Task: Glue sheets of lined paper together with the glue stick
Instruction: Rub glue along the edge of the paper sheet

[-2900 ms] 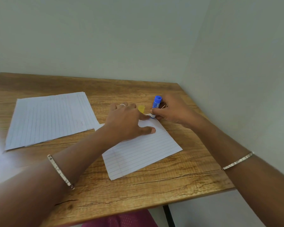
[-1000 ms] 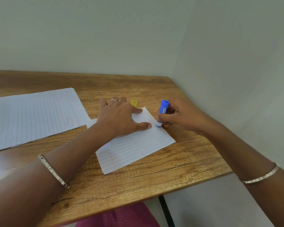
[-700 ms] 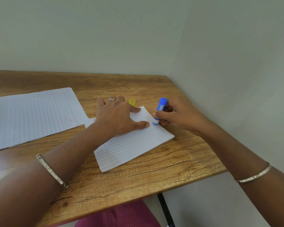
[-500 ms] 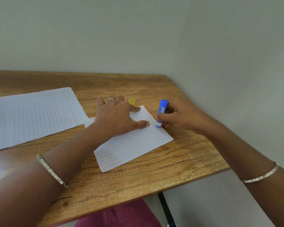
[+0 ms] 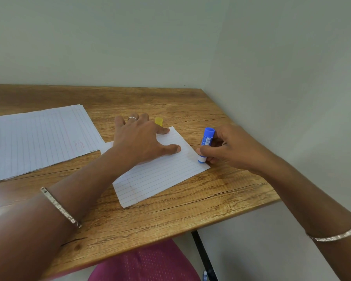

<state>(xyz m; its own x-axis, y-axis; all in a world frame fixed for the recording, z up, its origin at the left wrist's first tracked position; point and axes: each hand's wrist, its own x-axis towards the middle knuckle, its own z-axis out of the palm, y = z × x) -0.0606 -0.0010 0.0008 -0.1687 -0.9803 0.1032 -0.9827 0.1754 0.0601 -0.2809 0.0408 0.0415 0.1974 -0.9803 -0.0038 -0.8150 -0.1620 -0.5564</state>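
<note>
A small sheet of lined paper (image 5: 162, 175) lies on the wooden table (image 5: 190, 216). My left hand (image 5: 142, 138) presses flat on its upper part, fingers spread. My right hand (image 5: 229, 149) grips a blue glue stick (image 5: 205, 144), held nearly upright with its tip down on the sheet's right edge near the lower right corner. The yellow cap (image 5: 158, 121) stands on the table just behind my left fingers, partly hidden by them.
A stack of several larger lined sheets (image 5: 37, 138) lies at the left of the table. Walls close the table in behind and at the right. The table's front edge runs near my forearms, with pink cloth (image 5: 144, 266) below it.
The glue stick has moved down the sheet's right edge from the top corner toward the lower right corner. My left hand keeps pressing the sheet in the same place.
</note>
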